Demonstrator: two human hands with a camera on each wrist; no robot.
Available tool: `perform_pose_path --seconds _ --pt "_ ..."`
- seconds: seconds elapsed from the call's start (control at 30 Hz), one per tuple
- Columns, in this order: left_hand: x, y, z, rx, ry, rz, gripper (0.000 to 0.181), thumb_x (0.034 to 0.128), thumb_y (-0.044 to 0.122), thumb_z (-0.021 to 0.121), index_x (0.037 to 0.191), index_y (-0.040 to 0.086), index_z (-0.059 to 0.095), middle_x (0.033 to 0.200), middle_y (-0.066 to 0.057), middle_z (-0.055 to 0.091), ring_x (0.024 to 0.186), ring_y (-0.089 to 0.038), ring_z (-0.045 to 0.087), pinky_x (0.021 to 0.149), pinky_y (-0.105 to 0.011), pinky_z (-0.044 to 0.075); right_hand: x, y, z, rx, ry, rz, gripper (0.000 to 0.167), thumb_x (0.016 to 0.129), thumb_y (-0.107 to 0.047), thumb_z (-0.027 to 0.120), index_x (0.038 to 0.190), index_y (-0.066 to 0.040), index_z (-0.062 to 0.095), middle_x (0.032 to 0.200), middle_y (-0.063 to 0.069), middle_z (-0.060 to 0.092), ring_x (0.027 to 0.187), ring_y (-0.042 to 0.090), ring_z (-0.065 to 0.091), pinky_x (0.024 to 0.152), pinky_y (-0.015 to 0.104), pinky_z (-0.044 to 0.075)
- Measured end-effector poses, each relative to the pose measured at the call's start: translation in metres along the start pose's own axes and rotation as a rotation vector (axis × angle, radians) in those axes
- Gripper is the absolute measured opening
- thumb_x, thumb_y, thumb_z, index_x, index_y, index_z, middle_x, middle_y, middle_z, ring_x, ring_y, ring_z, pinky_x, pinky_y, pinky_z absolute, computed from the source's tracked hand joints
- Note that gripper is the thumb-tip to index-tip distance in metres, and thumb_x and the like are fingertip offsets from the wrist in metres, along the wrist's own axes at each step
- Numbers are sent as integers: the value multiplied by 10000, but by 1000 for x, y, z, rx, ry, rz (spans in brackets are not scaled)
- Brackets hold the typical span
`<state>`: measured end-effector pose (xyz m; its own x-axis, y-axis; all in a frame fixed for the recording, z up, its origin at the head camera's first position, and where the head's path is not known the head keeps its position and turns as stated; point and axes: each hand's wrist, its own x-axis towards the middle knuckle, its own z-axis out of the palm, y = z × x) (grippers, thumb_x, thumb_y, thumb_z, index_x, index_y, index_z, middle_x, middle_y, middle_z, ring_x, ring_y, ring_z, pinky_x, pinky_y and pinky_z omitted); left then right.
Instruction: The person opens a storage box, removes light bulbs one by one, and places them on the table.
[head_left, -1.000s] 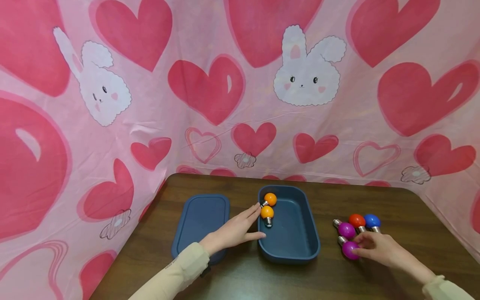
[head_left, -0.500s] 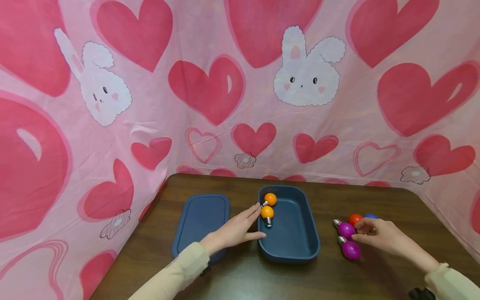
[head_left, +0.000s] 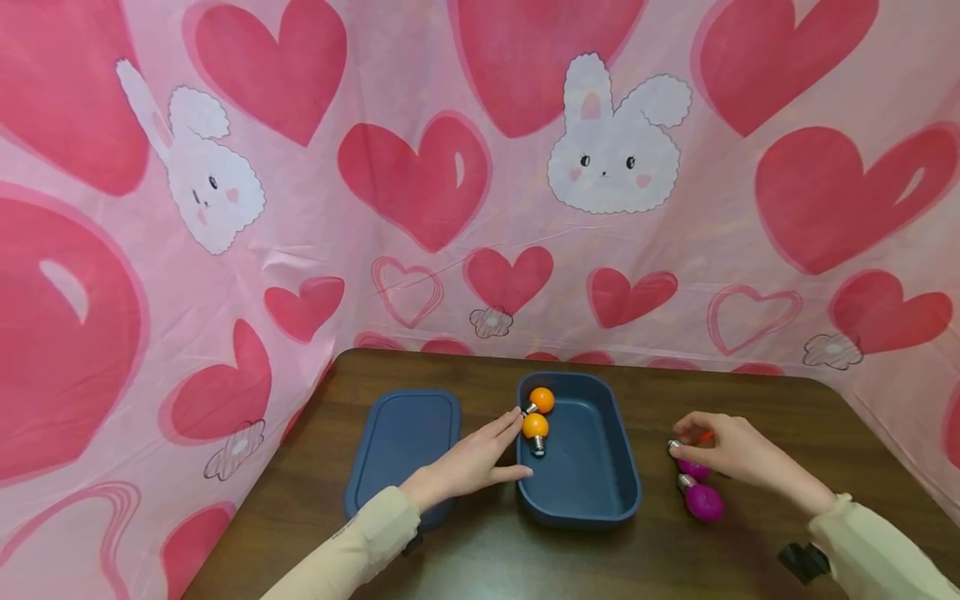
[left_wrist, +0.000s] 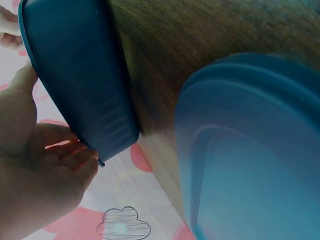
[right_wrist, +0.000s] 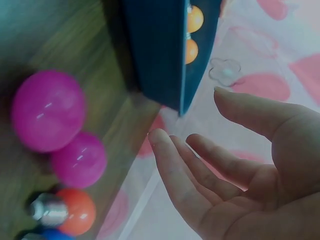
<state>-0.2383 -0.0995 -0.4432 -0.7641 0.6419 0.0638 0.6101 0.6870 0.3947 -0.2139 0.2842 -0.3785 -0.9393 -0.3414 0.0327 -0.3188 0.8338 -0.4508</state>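
Note:
My left hand (head_left: 474, 460) rests its straight fingers on the left rim of a dark blue box (head_left: 588, 467). Inside the box, two orange light bulbs (head_left: 536, 426) lie along its left wall. To the right, my right hand (head_left: 735, 450) hovers over a small group of bulbs, thumb and fingers apart with nothing between them. Below it are two purple bulbs (head_left: 705, 504), the farther one partly covered by the hand. A red bulb (right_wrist: 77, 212) and a blue bulb (right_wrist: 59, 234) lie beside them in the right wrist view; in the head view the hand hides the blue one.
A flat dark blue lid (head_left: 405, 446) lies on the wooden table (head_left: 480, 550), left of the box and partly under the left forearm. Behind the table hangs a pink cloth (head_left: 517, 217) printed with hearts and rabbits.
My right hand has gone from the nearer purple bulb, past the red and blue ones, leftward over the farther purple bulb. The left hand stays where it was.

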Motion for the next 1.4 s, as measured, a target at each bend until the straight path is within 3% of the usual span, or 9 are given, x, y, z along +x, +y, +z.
perform_pose_path --seconds 0.2,0.53,0.67,1.17,1.4 --pt "-1 1 -1 -2 0 -2 829 945 535 579 1563 68 284 1657 -99 239 1473 -260 386 1151 -417 418 17 -17 4 -5 18 -92 337 861 -305 761 1062 -46 687 1012 65 747 886 197 712 736 306 579" --pt "0 2 -1 2 -4 -8 832 945 544 572 1567 76 277 1661 -85 233 1478 -251 378 1157 -413 411 44 -39 13 76 -14 -146 363 871 -312 752 1085 -27 683 1030 91 745 918 204 695 764 336 590" --pt "-1 2 -2 -6 -8 -10 831 947 541 571 1567 75 273 1663 -88 226 1481 -251 374 1160 -414 407 55 -47 17 99 -42 -128 367 866 -314 756 1087 -30 681 1042 112 738 920 204 691 747 293 588" --pt "2 1 1 0 -2 -11 830 948 555 556 1568 81 274 1662 -80 230 1486 -243 367 1165 -405 402 93 -66 40 121 -135 -122 371 860 -299 761 1100 -26 689 1022 101 728 899 185 650 740 304 584" --pt "2 1 -1 -8 -7 -17 827 950 547 561 1568 80 273 1660 -83 236 1485 -249 369 1161 -412 405 106 -75 50 121 -168 -127 369 873 -276 749 1116 -6 682 1054 118 730 933 217 660 811 383 597"
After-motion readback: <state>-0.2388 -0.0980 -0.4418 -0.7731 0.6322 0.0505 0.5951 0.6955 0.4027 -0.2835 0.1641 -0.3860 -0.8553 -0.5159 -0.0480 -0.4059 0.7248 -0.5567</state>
